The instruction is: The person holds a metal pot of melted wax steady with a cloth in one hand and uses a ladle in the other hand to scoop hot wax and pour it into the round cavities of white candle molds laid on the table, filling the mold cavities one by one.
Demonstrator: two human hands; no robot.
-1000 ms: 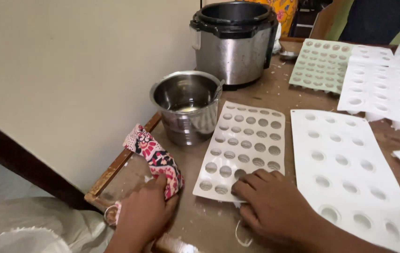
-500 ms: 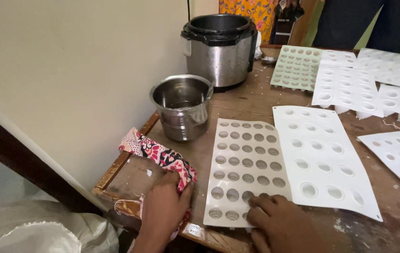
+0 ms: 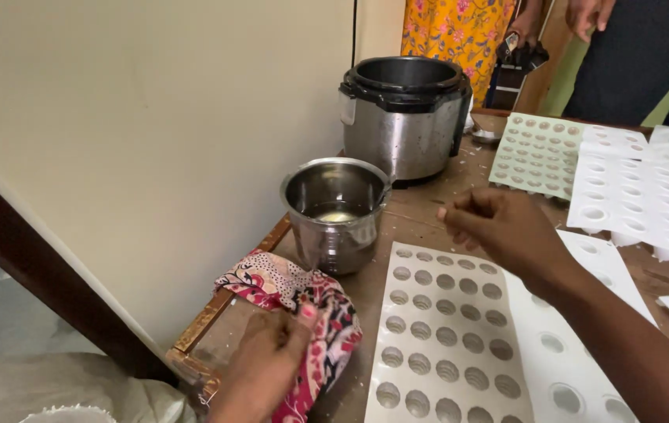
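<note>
Two of your hands show only partly: your left hand [image 3: 268, 368], cut off at the frame's bottom edge, grips the red patterned cloth [image 3: 303, 309] beside the small steel pot [image 3: 336, 213], while your right hand [image 3: 503, 231], loosely curled and empty, has lifted off the white dimpled mould tray [image 3: 444, 341].

Wooden table [image 3: 421, 215], moulds [image 3: 448, 337], pot [image 3: 336, 211], cloth [image 3: 303, 305]

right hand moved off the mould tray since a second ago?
Yes. The right hand has lifted off the near edge of the mould tray, toward the steel pot.
</note>
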